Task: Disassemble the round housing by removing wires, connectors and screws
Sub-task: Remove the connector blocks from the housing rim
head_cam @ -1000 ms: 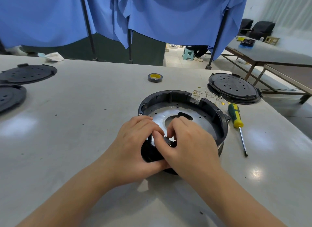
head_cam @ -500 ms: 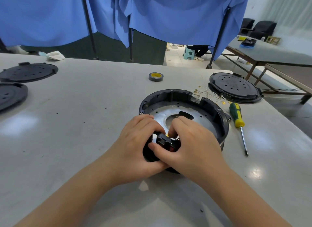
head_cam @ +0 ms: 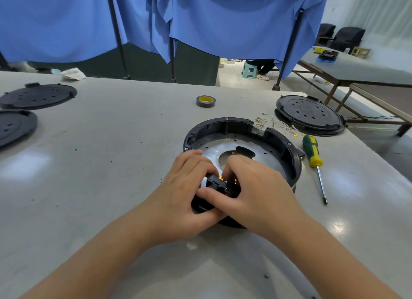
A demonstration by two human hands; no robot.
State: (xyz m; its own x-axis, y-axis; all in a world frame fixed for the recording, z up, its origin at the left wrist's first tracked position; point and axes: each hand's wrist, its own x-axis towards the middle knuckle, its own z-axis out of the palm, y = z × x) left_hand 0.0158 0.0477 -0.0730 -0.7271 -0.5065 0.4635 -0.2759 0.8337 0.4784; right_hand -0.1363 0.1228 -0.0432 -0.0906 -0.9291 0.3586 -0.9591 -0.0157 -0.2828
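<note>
Over the last second a small black connector block with red and yellow terminals (head_cam: 219, 185) has risen out of the round black plastic housing's (head_cam: 225, 125) near rim on the grey surface (head_cam: 111, 165), pinched by fingers of both the left hand (head_cam: 187, 187) and the right hand (head_cam: 256, 187), so it seems nearly free.

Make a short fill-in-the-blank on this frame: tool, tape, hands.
1. The screwdriver lies on the table to the ____ of the housing.
2. The tape roll has a ____ core.
3. Both hands, left hand and right hand, hold a small black ____ at the housing's near rim.
4. The loose wires lie between the housing and a black ____.

Missing: right; yellow; connector; cover
</note>
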